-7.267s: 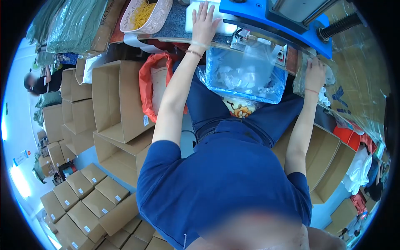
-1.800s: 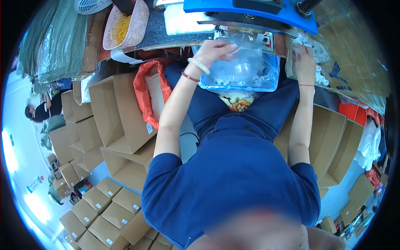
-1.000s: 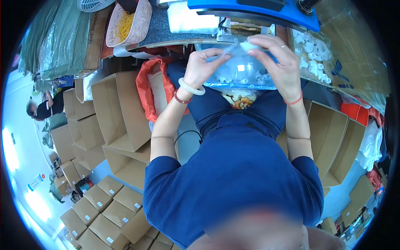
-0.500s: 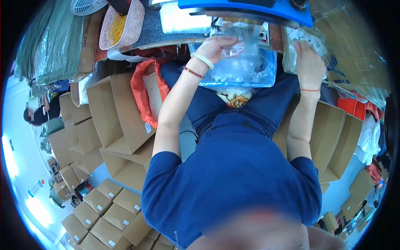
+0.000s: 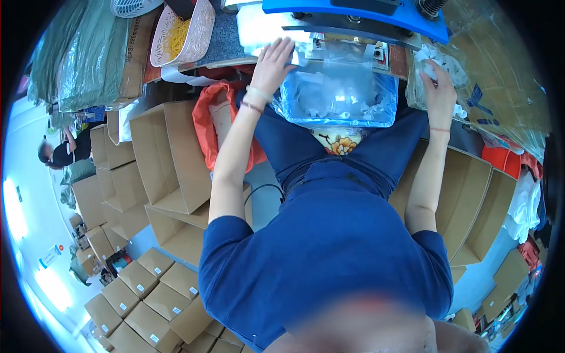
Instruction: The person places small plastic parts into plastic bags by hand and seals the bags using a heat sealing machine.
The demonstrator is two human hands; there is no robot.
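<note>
My left hand (image 5: 272, 66) lies with its fingers stretched out on the near edge of a stack of clear plastic bags (image 5: 252, 26). At the right, my right hand (image 5: 439, 91) is at an opened clear bag of small white plastic pieces (image 5: 456, 69), thumb and fingers closed around one whitish piece (image 5: 431, 70). Between my hands, a blue-lined tray (image 5: 336, 122) holds clear pouches with white spout-like ends. Another clear pouch (image 5: 348, 59) hangs from the blue press (image 5: 359, 13) down over the tray's back edge.
A white basket (image 5: 202, 36) with yellow rubber bands stands at the back left. An orange-red bag (image 5: 207, 120) and open cardboard boxes (image 5: 156, 159) are beside my left leg. More boxes (image 5: 453, 188) stand at the right. Another person (image 5: 67, 150) is far left.
My left hand has left the pouch at the press and moved left onto the stack of bags. My right hand has stayed by the bag of white pieces, its fingers shifting slightly.
</note>
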